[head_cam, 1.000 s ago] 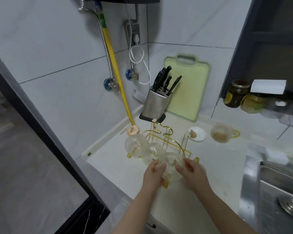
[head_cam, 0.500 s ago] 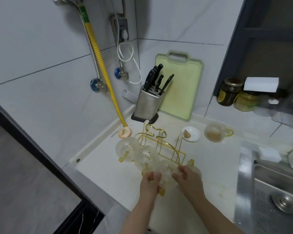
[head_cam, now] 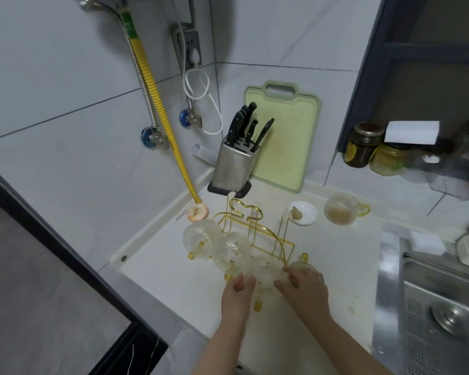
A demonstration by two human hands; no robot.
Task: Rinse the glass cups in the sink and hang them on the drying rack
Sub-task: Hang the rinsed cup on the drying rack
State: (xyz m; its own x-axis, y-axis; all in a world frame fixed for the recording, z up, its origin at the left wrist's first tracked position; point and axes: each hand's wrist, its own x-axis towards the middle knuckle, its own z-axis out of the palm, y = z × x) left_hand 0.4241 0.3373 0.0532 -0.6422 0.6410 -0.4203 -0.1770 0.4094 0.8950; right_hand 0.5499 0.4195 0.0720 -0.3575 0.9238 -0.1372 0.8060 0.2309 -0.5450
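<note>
Both hands have stayed on the same glass cup at the near end of the drying rack since the earlier frames, with little shift against the rack itself. That glass cup point(head_cam: 264, 269) sits upside down on the near end of the gold wire drying rack point(head_cam: 255, 226), its amber handle point(head_cam: 258, 305) pointing toward the person. The left hand point(head_cam: 237, 296) holds its left side, fingers curled against the glass. The right hand point(head_cam: 306, 289) clasps its right side, thumb and fingers wrapped on the glass.

Just beyond the left hand two more cups hang mouth-down on the rack: a middle cup point(head_cam: 232, 251) touching the held one, and a far cup point(head_cam: 201, 238) beyond it. Right beside the right hand's knuckles, a fourth cup point(head_cam: 299, 263) shows only partly behind the fingers.

All of this stands on the white counter point(head_cam: 173, 280). Well beyond the hands, a white saucer point(head_cam: 303, 213) and a glass mug point(head_cam: 341, 208) with yellowish contents sit on the counter. Farther still, a steel knife block point(head_cam: 234, 166) stands before a green cutting board point(head_cam: 284, 136) leaning on the tiled wall. A yellow hose point(head_cam: 157, 104) runs down the wall to the counter beyond the left hand. To the right of the right hand lies the steel sink point(head_cam: 431, 315), with a white sponge point(head_cam: 427, 242) at its far rim. Jars point(head_cam: 363, 144) stand on a ledge far to the right.
</note>
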